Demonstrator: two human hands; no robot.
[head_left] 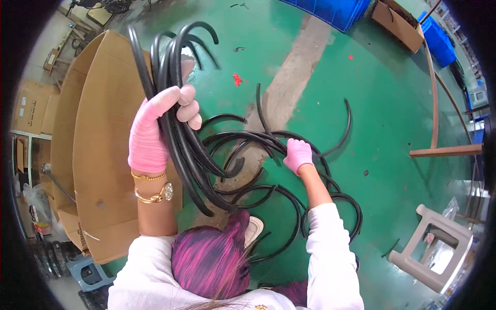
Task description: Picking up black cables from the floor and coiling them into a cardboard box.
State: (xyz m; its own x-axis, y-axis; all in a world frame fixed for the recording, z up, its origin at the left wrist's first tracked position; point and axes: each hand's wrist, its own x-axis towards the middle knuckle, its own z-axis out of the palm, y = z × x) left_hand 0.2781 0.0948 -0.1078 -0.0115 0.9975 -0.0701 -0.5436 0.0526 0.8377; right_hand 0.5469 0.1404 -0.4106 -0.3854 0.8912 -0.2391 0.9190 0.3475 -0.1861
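Observation:
My left hand (pixel 161 124), in a pink glove with pale fingertips, is closed round a bundle of black rubber tubes (pixel 178 137). The curved ends of the bundle rise above the fist and hang below it. Lower down and to the right, my right hand (pixel 298 155), also gloved in pink, is closed at the end of several black tubes (pixel 243 135) that curve over the floor. More black tubes (pixel 289 194) lie in loops on the floor below and around it. The fingers of the right hand are mostly turned away.
A large open cardboard box (pixel 111 150) stands close on my left. A grey plastic stool (pixel 439 248) is at the lower right, with a blue stool (pixel 90 274) at the lower left. Blue crates (pixel 330 13) and a carton (pixel 398 26) stand at the back. Red scraps (pixel 237 79) dot the green floor.

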